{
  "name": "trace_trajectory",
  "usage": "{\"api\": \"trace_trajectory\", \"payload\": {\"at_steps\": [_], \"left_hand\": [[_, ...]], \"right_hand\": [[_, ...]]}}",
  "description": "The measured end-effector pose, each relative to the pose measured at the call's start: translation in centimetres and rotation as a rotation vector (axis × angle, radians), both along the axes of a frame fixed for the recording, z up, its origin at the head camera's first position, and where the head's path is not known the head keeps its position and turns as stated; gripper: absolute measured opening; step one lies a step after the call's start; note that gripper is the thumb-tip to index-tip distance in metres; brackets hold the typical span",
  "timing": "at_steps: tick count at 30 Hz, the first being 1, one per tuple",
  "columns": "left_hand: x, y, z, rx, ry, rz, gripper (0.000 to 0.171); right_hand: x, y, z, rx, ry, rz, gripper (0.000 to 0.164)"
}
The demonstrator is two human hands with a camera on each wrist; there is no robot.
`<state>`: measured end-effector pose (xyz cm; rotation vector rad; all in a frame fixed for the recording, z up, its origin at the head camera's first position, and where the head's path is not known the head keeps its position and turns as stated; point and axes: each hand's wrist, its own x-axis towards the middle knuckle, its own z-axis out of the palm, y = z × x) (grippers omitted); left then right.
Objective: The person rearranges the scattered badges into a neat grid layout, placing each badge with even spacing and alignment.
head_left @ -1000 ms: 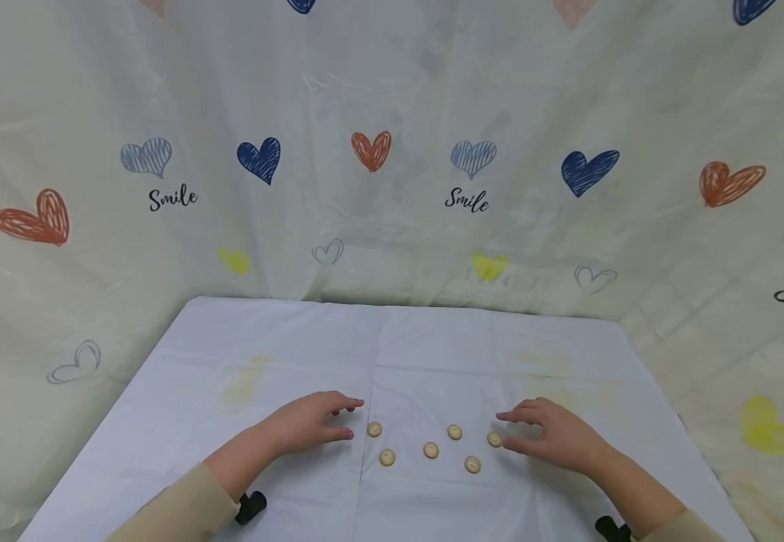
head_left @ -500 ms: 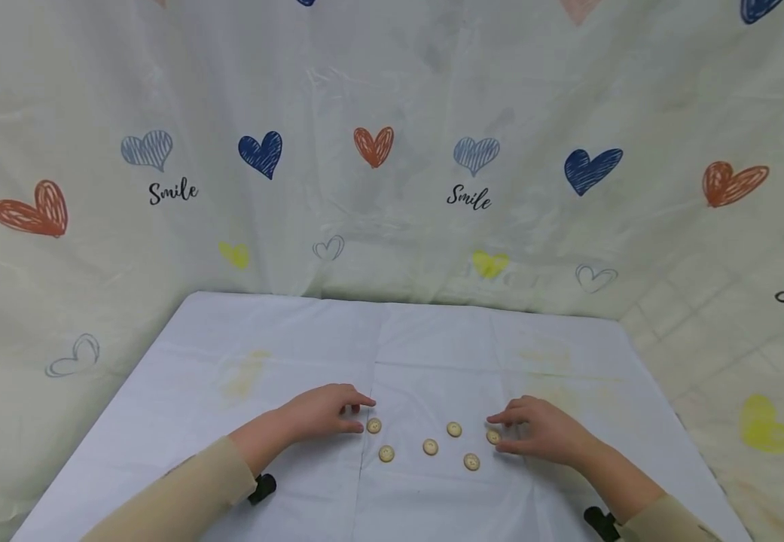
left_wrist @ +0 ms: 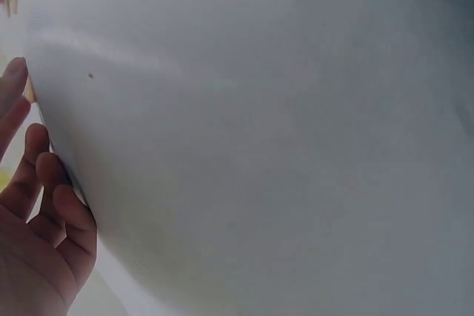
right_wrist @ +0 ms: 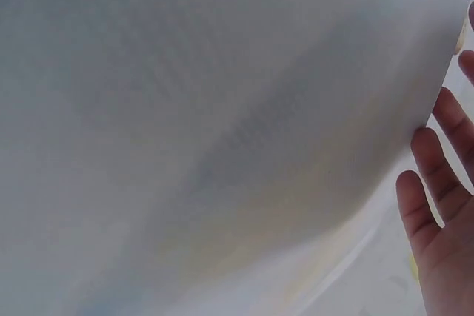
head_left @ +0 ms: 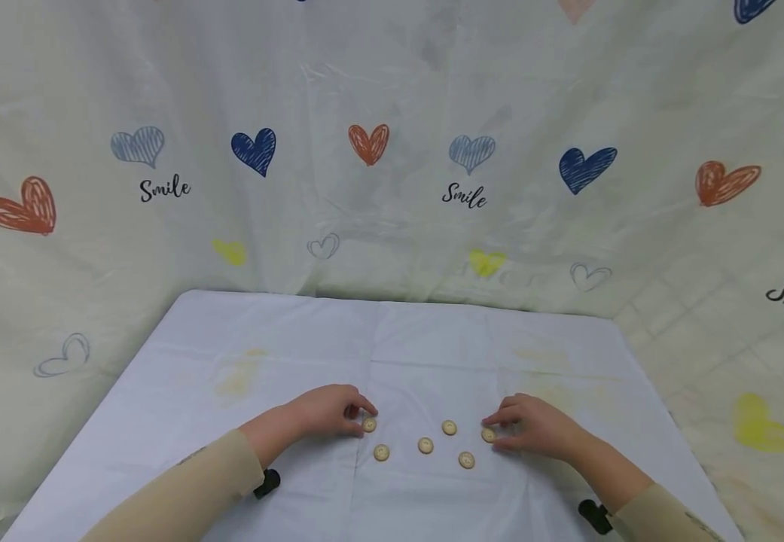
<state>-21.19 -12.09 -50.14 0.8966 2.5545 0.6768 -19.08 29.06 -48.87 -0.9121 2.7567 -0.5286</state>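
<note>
Several round wooden buttons lie on the white cloth of the table. My left hand (head_left: 327,411) has its thumb and index finger at opposite edges of the leftmost button (head_left: 369,424), in a pinch. At the rightmost button (head_left: 489,434), the thumb and index finger of my right hand (head_left: 534,425) likewise close in from two sides. Between the hands are the other buttons: a front-left button (head_left: 381,452), a middle button (head_left: 425,446), a back button (head_left: 449,427) and a front-right button (head_left: 466,460). Both wrist views show mostly cloth, with the fingers at the edge.
A white cloth (head_left: 283,331) with creases and faint yellow stains covers the table. Behind it hangs a pale curtain (head_left: 405,226) printed with hearts and "Smile". A black wrist device (head_left: 267,483) shows under the left sleeve, another black device (head_left: 595,516) by the right sleeve.
My left hand has moved right to the leftmost button and its finger and thumb have come round it. My right hand has shifted slightly left round the rightmost button. The buttons stay in place.
</note>
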Motion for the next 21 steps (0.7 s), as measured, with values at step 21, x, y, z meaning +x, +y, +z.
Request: {"api": "trace_trajectory", "payload": {"at_steps": [21], "left_hand": [[-0.1,0.31,-0.37,-0.018,0.057,-0.037,0.024]], "right_hand": [[-0.12,-0.31,-0.02,0.014,0.05,0.061,0.025]]}}
